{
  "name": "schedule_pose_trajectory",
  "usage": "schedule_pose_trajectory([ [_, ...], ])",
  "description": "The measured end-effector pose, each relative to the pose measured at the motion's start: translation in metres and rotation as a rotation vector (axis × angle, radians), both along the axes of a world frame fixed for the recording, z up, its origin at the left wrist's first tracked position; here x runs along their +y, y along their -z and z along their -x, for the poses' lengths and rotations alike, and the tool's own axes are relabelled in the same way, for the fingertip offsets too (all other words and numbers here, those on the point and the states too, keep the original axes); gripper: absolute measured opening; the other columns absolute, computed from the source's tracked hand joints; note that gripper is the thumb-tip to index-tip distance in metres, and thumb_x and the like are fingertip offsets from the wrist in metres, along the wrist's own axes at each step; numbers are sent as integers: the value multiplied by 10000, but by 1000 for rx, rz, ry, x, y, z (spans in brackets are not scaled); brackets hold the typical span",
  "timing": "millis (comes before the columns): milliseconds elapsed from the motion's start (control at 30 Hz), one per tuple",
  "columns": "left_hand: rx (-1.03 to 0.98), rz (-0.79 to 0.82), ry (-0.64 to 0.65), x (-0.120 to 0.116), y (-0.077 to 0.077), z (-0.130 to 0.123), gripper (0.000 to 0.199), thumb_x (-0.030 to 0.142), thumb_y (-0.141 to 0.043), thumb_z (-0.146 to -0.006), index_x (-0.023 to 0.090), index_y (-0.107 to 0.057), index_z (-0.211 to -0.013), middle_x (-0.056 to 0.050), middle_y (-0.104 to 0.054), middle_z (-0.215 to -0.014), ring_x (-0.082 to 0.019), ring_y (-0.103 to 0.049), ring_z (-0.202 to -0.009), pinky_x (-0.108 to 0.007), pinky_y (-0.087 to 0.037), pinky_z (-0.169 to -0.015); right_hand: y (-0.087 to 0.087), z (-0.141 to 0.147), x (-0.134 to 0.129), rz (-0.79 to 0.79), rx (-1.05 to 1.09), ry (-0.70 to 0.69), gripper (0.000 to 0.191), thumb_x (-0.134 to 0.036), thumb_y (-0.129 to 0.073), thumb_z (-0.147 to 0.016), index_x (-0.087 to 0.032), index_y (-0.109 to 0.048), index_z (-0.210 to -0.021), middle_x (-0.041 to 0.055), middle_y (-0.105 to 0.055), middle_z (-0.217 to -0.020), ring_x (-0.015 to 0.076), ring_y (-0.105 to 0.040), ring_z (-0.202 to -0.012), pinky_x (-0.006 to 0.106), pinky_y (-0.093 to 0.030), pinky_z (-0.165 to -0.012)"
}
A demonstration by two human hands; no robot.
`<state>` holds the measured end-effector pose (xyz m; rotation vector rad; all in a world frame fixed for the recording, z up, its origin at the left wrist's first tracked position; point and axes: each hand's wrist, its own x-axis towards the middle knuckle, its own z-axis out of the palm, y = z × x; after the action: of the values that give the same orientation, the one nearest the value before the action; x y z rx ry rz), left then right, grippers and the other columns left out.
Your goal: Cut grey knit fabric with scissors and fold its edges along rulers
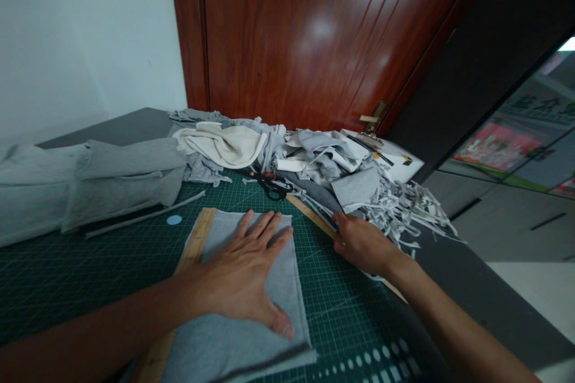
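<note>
Grey cloth is touched by the spread left hand, while the curled right hand's grip at the ruler cannot be told.

From mid-view, a glossy red-brown door fills twelve o'clock, its metal handle near two. A pale wall stands at ten. At nine, a bulky grey cloth bundle rests on the desk; a light-blue disc lies at eight. Toward three stands a dark cabinet with glass panels above grey fronts.
</note>
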<state>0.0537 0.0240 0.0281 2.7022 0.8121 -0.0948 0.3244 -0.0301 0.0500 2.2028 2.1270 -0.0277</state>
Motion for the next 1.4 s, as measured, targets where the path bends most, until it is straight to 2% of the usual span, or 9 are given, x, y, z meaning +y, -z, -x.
schedule_pose_trajectory([
  [133,-52,-8,1,1,2,2,1405,902,-734,-682,135,-241,-1751,-228,-9,-1824,-475,35,-1685,-704,55,-1344,-7,7,0,-80,-33,-66,442,-101,-606,-950,-37,-616,-1387,289,-709,-1323,426,-675,-1222,497,-522,-1006],
  [233,-41,-1,7,1,1,1,1419,913,-721,-687,109,-232,-1750,-242,6,-1812,-465,52,-1684,-718,41,-1340,-10,9,0,-127,-5,-150,318,-148,-518,-1055,-144,-691,-1322,207,-667,-1428,352,-616,-1322,463,-470,-1139],
  [333,-17,0,9,0,-1,0,1433,930,-691,-701,80,-210,-1749,-258,37,-1796,-455,74,-1684,-735,37,-1331,-7,9,6,-70,40,-213,259,-178,-548,-1078,-207,-744,-1245,122,-746,-1281,263,-705,-1170,357,-530,-1061],
  [467,0,5,14,-1,-3,0,1432,931,-683,-710,94,-176,-1756,-238,65,-1797,-437,101,-1684,-714,58,-1337,-1,6,27,-11,42,-129,162,-170,-616,-1068,-121,-767,-1100,189,-773,-1149,274,-756,-1022,378,-582,-945],
  [600,-19,7,10,0,-2,1,1432,924,-696,-702,97,-190,-1755,-232,38,-1804,-448,78,-1686,-721,57,-1335,-5,-1,43,78,78,-80,209,-366,-742,-1056,-162,-733,-1101,49,-764,-1040,204,-744,-871,387,-641,-814],
  [900,-50,-3,7,0,5,2,1491,949,-678,-690,60,-134,-1756,-251,45,-1805,-458,61,-1688,-689,75,-1345,-10,-4,38,21,261,-130,319,-182,-698,-907,-216,-612,-602,14,-612,-602,191,-618,-616,318,-441,-624],
  [1100,-80,-19,20,3,9,4,1462,944,-680,-702,93,-140,-1762,-245,15,-1814,-474,32,-1686,-691,74,-1342,-41,-16,22,-22,423,-93,61,-265,-653,-949,-210,-679,-947,44,-738,-815,219,-654,-709,318,-451,-613],
  [1233,-68,-8,10,3,10,3,1469,937,-695,-690,84,-160,-1759,-241,14,-1819,-470,38,-1686,-659,91,-1350,-41,-2,0,68,944,-37,428,-425,-717,-953,-208,-615,-1308,16,-766,-871,195,-676,-676,272,-451,-552],
  [1400,-79,-25,12,2,9,0,1501,959,-688,-662,62,-177,-1750,-273,0,-1806,-473,23,-1689,-695,63,-1342,-19,41,-16,40,1442,104,619,-509,-881,-810,-212,-609,-1280,-9,-722,-848,191,-683,-701,300,-532,-638],
])
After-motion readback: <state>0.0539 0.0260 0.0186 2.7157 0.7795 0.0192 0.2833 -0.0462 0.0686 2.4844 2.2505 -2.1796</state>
